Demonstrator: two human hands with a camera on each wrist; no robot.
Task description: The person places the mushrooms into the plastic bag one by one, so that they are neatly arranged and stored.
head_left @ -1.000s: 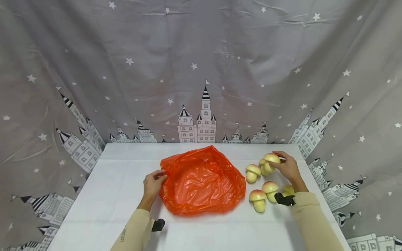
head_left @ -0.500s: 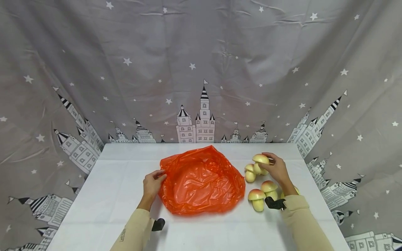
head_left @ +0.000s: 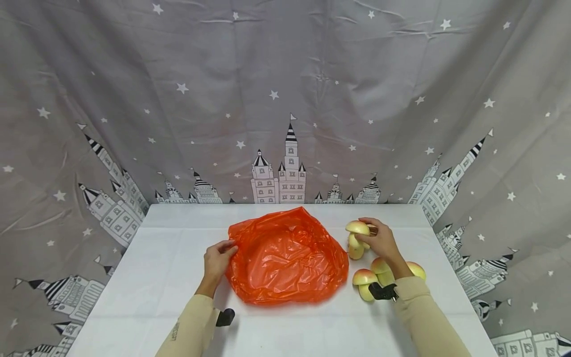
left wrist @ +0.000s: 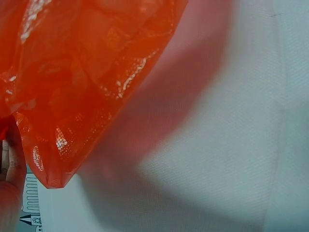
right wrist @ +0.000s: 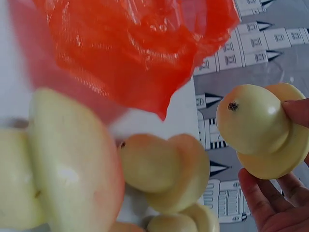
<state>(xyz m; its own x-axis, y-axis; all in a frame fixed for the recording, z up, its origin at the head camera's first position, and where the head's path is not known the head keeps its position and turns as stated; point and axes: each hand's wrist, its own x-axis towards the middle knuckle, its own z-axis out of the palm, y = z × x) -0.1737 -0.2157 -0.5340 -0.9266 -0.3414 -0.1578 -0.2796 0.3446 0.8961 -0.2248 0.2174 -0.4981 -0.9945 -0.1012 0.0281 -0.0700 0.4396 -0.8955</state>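
A red plastic bag lies spread open in the middle of the white table. My left hand pinches its left rim; in the left wrist view the bag's film hides most of that hand. Off the bag's right side, my right hand grips a toy mushroom, pale yellow with a reddish tinge on the cap. The right wrist view has this mushroom raised between thumb and fingers, its stem end facing the camera. Directly below it in the head view stands another mushroom, partly covered.
Nearer the front right are more mushrooms: one beside the black wrist mount, one half behind it, and one by the right sleeve. A grey curtain printed with castles and stars hangs behind the table.
My right hand has carried the mushroom leftward, toward the bag, passing over to the mushroom nearest it. My left hand keeps its place on the rim.
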